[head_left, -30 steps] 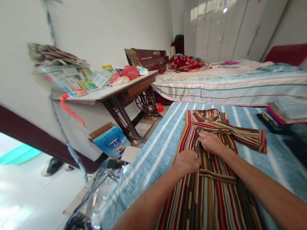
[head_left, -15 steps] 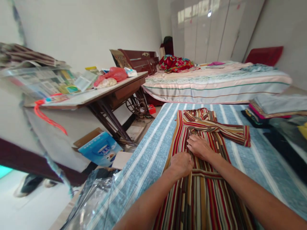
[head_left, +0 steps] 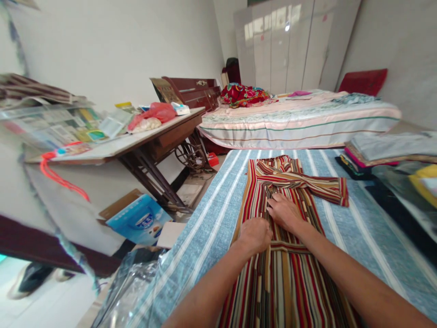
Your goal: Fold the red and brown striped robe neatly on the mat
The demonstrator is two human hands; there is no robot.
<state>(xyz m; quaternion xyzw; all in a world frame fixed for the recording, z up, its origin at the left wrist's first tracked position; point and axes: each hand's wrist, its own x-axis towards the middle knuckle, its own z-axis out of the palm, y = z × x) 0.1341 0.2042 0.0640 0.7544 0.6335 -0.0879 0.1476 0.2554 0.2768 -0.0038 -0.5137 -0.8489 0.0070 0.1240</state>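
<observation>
A dress with red, tan, black and white stripes lies lengthwise over a blue striped bed cover. One sleeve is folded across its upper part and points right. My left hand is closed in a fist at the dress's waist, on the left side, fingertips hidden. Slightly higher and to the right, my right hand has its fingers curled and pinched at the front of the dress. The belt band runs just below both hands.
Folded clothes are stacked at the right edge. At left stands a sewing machine table with a plastic box and bags on it. Below are a blue carton and clear plastic wrapping. Another bed stands behind.
The camera view has shifted slightly, so the scene sits a little further left. Both hands stay at nearly the same place on the dress.
</observation>
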